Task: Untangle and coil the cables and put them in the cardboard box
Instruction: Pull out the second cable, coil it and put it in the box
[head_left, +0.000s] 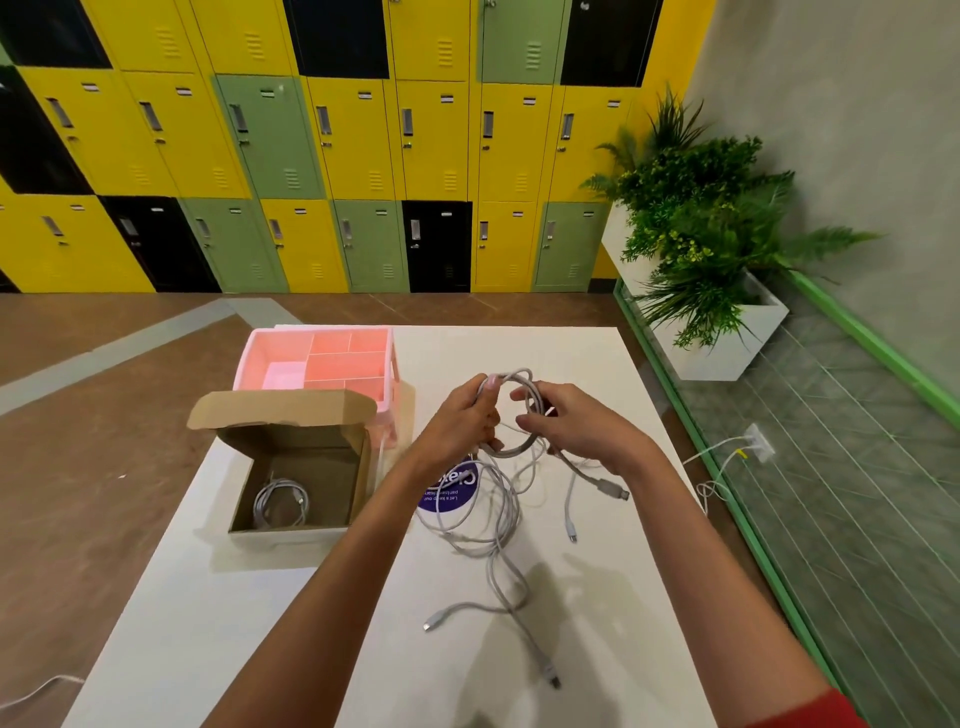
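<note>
Holding a cable coil (529, 392) above the table (597, 597), your left grip (462, 415) pinches its loops w/ curled fingers & your right grip (566, 421) curls round the opposite side. Remaining cables (506, 519) lie tangled on the table below your hands, just right of the open cardboard box (291, 441), w/ one coiled cable (280, 504) already inside.

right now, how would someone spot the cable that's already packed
On the white table, an open cardboard box stands in front of a pink tray. The coiled cable lies on its floor, the only one wound up and boxed; the loose cables sprawl outside it.
</note>
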